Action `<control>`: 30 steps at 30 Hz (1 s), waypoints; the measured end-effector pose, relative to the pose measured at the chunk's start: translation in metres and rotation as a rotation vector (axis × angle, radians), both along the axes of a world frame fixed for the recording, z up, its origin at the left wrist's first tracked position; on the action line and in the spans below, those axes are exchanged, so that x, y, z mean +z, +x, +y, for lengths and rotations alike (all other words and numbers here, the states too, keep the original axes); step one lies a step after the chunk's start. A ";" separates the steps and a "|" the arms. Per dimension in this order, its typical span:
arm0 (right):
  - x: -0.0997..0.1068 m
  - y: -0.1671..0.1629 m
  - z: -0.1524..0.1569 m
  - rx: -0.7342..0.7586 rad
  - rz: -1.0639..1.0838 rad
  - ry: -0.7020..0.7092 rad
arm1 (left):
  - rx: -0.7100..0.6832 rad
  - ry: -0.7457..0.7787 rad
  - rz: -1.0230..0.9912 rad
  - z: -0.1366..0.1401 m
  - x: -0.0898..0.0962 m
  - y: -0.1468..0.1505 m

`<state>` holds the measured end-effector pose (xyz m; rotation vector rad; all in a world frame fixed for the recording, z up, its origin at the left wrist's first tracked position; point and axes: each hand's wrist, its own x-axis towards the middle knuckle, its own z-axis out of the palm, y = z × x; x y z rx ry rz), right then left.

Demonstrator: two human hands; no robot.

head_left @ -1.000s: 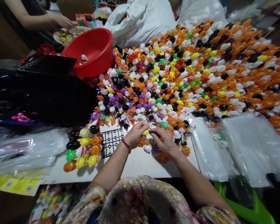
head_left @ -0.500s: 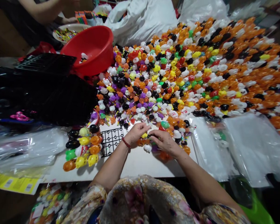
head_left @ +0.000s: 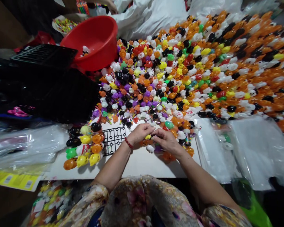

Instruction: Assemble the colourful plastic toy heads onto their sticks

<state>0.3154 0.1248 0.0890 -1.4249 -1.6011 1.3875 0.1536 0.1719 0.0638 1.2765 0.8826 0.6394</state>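
Note:
My left hand, with a red bead bracelet at the wrist, is closed in a pinch; a small pale piece shows at its fingertips, too small to name. Close beside it, my right hand curls with its fingertips together, and what they pinch is hidden. Below and between the hands lie a white figure-shaped toy and a yellow one, partly covered. To the left of my left wrist is a black plastic grid. Several rounded toys in yellow, orange, black and green stand in rows at its left side.
A large pile of small coloured plastic toys spreads across the back and right. A red basin stands at the back left, near stacked black grids. Clear plastic bags lie right, others left. Another person's hand shows at the top.
The view has shifted slightly. My right fingertips have moved up closer to my left hand, and the small black piece seen at them before is no longer visible. The other person's hand moved right.

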 end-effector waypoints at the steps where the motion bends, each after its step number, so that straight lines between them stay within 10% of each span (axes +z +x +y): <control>1: -0.002 -0.001 0.000 -0.007 0.007 -0.022 | -0.008 0.004 0.001 0.000 0.000 0.000; 6: -0.005 -0.009 0.007 -0.041 -0.033 -0.027 | 0.030 -0.005 -0.029 0.002 0.000 -0.004; 12: 0.002 -0.003 0.013 0.073 -0.216 0.295 | 0.130 -0.015 -0.073 0.008 -0.003 -0.007; 20: 0.009 0.029 0.039 0.105 -0.721 0.644 | -0.005 0.426 0.234 0.000 -0.010 0.008; 30: 0.008 -0.030 0.093 0.555 -1.184 0.547 | 0.456 0.296 0.370 0.014 -0.019 0.002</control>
